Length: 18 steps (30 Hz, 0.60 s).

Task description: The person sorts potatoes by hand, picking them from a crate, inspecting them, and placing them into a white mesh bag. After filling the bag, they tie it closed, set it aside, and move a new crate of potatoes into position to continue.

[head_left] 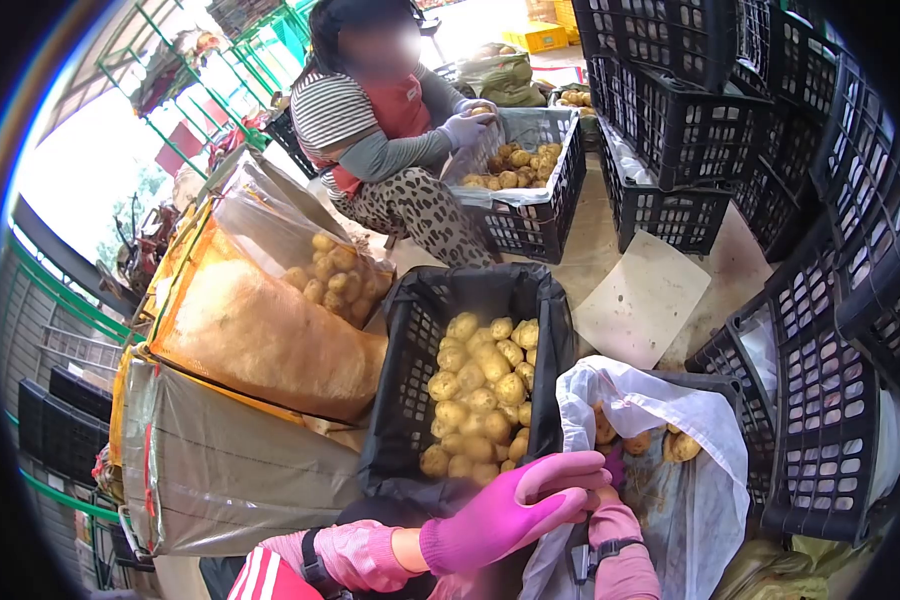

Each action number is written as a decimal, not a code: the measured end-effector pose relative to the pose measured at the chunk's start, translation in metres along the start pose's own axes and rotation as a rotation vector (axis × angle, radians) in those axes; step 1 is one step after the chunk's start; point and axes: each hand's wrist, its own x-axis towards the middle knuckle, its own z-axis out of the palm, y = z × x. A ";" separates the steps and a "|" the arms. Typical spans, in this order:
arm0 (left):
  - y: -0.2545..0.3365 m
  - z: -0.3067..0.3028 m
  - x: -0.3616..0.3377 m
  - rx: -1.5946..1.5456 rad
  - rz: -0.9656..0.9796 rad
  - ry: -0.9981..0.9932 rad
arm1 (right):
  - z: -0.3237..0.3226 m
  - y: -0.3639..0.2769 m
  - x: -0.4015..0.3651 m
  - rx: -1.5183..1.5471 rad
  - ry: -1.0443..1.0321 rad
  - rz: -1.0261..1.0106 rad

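Reaching across the black crate's (410, 330) near rim, the left hand (500, 515) lay flat-fingered and empty, covering the right hand (612, 520), whose grip could not be told. Potatoes (480, 390) heaped the crate; the white bag (690, 410) just right held a few. Open floor (590, 250) lay past the crate's far edge.

One head-worn fisheye camera looks forward and down, close above the hands (505, 512) and potato crate (410, 330).
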 end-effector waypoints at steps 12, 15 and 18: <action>-0.027 0.010 -0.027 0.019 0.072 -0.021 | -0.169 -0.005 -0.112 0.713 -0.332 -0.382; -0.033 0.018 -0.034 0.118 0.176 0.012 | -0.257 -0.015 -0.157 0.810 -0.367 -0.552; -0.055 0.017 -0.032 0.245 0.292 0.071 | -0.337 -0.038 -0.245 1.095 -0.445 -0.625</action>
